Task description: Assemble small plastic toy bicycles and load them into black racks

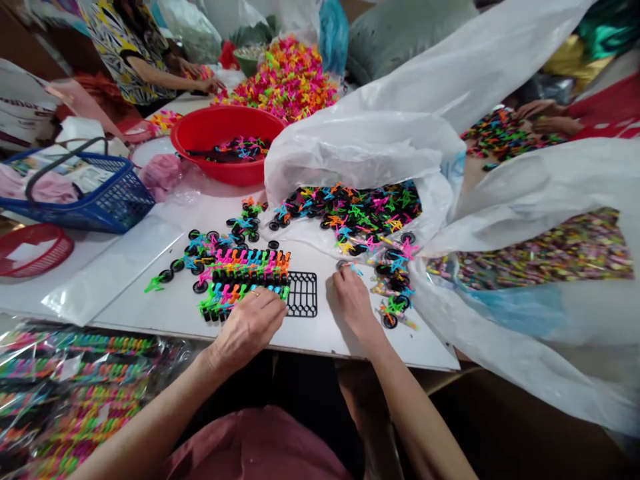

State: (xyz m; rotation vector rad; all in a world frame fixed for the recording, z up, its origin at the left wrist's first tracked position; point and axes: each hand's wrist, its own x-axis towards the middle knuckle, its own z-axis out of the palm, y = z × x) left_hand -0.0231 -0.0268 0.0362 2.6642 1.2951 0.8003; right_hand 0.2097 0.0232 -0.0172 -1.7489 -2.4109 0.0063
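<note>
My left hand rests bent over the near row of small colourful toy figures, at the left end of the bare part of a black grid rack. Its fingertips are partly hidden. Farther back on the rack stands another row of coloured pieces with black parts. Right of the rack, my right hand has its fingers closed on a small piece with a blue part. Beside it lie loose toy bicycles with black wheels.
An open white bag spills toy bicycles behind the rack. A red basin and blue basket stand left. Packed toys lie lower left. Another bag with small parts is right. Two other people work farther back.
</note>
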